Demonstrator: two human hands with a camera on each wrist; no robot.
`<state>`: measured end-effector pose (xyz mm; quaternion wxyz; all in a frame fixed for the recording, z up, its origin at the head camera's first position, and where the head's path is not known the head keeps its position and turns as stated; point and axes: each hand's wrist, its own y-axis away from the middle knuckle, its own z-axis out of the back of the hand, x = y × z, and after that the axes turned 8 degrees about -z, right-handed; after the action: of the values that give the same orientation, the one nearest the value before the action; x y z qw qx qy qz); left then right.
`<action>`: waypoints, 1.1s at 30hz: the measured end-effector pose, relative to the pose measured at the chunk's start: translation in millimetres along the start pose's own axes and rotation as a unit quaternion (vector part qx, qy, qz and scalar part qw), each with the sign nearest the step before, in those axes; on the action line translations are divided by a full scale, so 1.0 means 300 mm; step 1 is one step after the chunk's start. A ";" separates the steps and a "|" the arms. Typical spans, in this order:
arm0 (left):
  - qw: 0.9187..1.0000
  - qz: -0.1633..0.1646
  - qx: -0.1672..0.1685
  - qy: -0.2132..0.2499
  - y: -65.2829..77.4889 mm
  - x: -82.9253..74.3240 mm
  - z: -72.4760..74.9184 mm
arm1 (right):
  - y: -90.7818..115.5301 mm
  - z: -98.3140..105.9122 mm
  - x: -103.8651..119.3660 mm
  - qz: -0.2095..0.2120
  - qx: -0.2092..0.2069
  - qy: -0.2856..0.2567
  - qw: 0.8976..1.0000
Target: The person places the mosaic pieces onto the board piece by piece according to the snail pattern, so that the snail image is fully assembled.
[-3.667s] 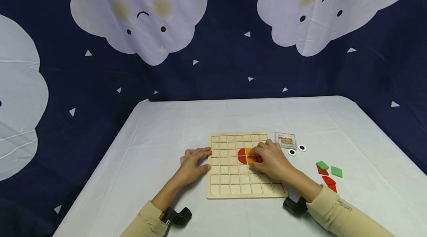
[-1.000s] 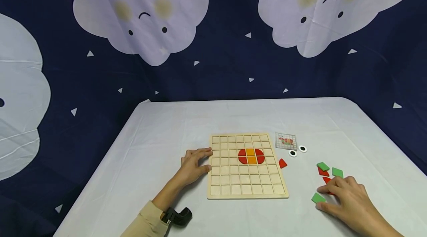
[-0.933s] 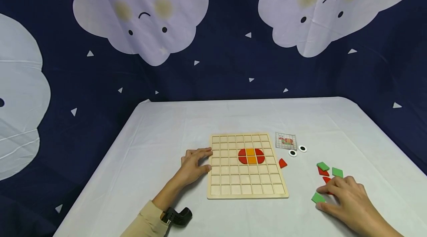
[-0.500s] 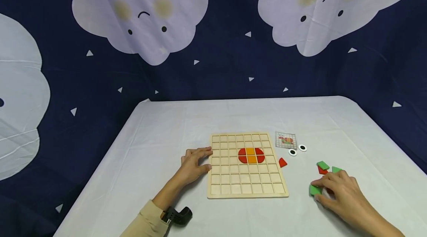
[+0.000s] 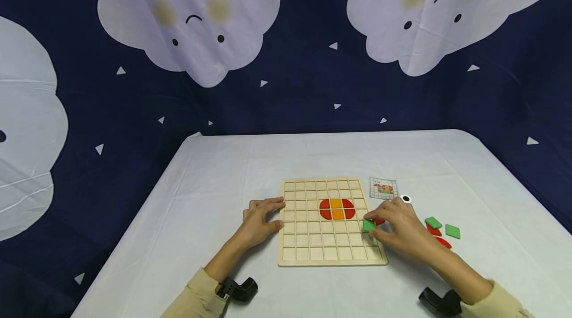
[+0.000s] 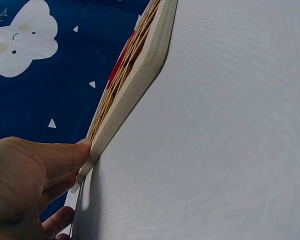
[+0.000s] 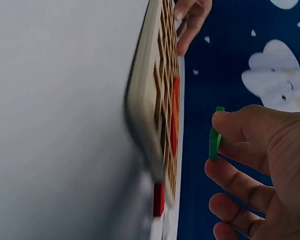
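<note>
A wooden grid board point(image 5: 308, 254) lies on the table, with red quarter-round pieces point(image 5: 324, 214) and orange squares point(image 5: 336, 203) set in its cells as one rounded shape. My left hand point(image 5: 258, 224) touches the board's left edge, thumb and fingers spread apart along it. Between thumb and fingertips my right hand point(image 5: 399, 228) pinches a green square tile point(image 5: 368, 225), over the board's right edge. The right wrist view shows this green tile point(image 7: 215, 137) held in the air, clear of the board. Partly hidden by the right hand, a red piece point(image 5: 379, 221) lies beside the board.
Right of the right hand lie green tiles point(image 5: 453, 231) and red pieces point(image 5: 443, 242), some overlapping. A small picture card point(image 5: 383, 188) lies at the board's upper right, near a white eye disc point(image 5: 405, 198). A dark cloud-patterned cloth point(image 5: 304, 104) hangs behind the table.
My right hand has picked up the green tile from the loose pieces and carried it left to the board's right edge. It now covers one eye disc. The left hand has stayed put.
</note>
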<state>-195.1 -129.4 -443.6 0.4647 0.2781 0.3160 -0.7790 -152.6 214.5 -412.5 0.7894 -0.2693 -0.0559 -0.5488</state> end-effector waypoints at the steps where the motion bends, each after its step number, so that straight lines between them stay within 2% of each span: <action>1: 1.000 0.000 -0.001 -0.002 0.000 0.000 -0.001 | -0.016 -0.010 0.009 0.003 0.007 -0.004 1.000; 6: 1.000 0.001 -0.004 -0.006 0.000 0.000 -0.002 | -0.076 -0.058 0.045 0.006 0.040 -0.008 0.999; 13: 1.000 0.002 -0.004 -0.005 0.000 0.000 -0.003 | -0.118 -0.112 0.071 0.017 0.070 -0.009 0.997; 22: 1.000 0.003 -0.004 -0.006 0.001 0.000 -0.002 | -0.123 -0.133 0.079 0.015 0.093 0.004 0.996; 33: 1.000 0.004 -0.006 -0.007 0.002 -0.001 -0.003 | -0.120 -0.138 0.083 0.016 0.096 0.009 0.995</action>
<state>-194.4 -128.7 -443.9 0.4718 0.2707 0.3164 -0.7772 -183.8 164.5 -425.0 0.8206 -0.1881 -0.0964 -0.5309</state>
